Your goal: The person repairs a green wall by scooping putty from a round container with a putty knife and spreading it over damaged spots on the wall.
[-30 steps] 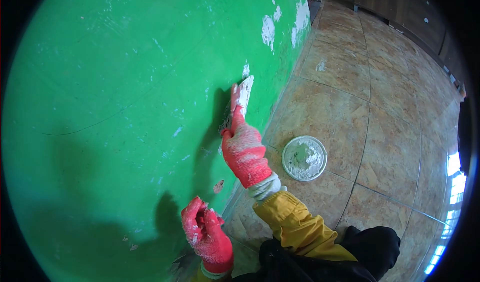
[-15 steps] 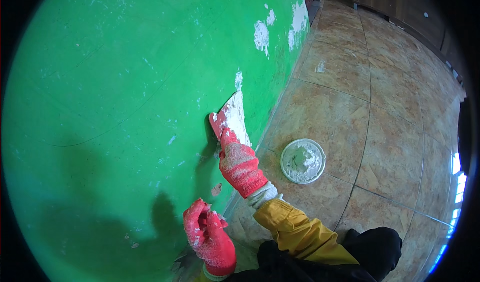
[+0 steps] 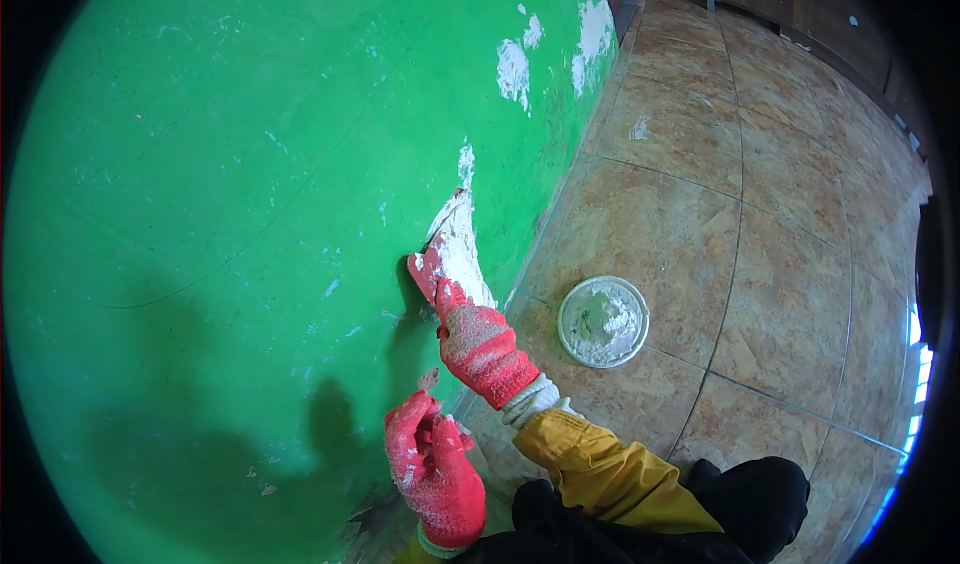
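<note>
My right hand (image 3: 485, 349), in a red glove dusted white, is closed on a reddish putty knife (image 3: 424, 272). The knife's edge lies against the green wall (image 3: 250, 164), beside a patch of wet white putty (image 3: 461, 249) that runs from a thin streak above down to the glove. Lower down, my left hand (image 3: 435, 469), in a matching glove, hangs close to the wall with its fingers curled toward the thumb. Whatever it holds, if anything, is hidden. Just above its fingertips a small bare chip (image 3: 429, 379) shows in the paint.
A round tub (image 3: 565, 336) of white putty stands on the brown tiled floor (image 3: 680, 234), right of my right hand. More putty patches (image 3: 513, 72) mark the wall farther up. A dark wooden cabinet (image 3: 800, 14) is at the far right. My dark-clothed knee (image 3: 755, 504) is below.
My right hand and the putty knife have slid slightly down along the wall. My left hand has shifted a little right, closer to the right hand.
</note>
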The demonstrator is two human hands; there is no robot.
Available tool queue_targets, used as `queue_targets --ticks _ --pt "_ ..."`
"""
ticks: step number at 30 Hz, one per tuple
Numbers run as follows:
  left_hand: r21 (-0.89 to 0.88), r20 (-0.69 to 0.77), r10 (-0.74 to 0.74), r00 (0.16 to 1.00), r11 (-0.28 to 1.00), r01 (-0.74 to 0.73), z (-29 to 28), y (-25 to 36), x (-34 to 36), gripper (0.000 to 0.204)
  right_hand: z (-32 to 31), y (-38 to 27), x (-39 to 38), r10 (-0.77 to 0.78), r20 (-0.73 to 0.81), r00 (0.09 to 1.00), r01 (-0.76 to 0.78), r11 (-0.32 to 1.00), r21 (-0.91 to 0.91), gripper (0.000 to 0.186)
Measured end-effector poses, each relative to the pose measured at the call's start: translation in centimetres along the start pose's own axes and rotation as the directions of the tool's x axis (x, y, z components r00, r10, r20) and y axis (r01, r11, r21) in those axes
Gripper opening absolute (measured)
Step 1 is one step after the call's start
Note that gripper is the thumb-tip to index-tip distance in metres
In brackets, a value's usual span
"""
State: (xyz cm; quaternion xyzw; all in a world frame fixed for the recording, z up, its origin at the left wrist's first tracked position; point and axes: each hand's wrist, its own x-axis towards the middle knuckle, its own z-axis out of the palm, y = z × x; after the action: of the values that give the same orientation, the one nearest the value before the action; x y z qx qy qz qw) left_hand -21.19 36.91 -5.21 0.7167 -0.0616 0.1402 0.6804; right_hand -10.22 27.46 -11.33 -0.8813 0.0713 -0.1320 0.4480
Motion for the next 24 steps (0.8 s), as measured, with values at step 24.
queue_targets --ticks 24 --pt "-0.07 0.025 -0.027 0.999 0.997 0.028 0.7 -0.4 -0.3 0.031 2.0 2.7 -4.8 -0.044 0.185 0.982 0.023 0.993 0.113 0.057"
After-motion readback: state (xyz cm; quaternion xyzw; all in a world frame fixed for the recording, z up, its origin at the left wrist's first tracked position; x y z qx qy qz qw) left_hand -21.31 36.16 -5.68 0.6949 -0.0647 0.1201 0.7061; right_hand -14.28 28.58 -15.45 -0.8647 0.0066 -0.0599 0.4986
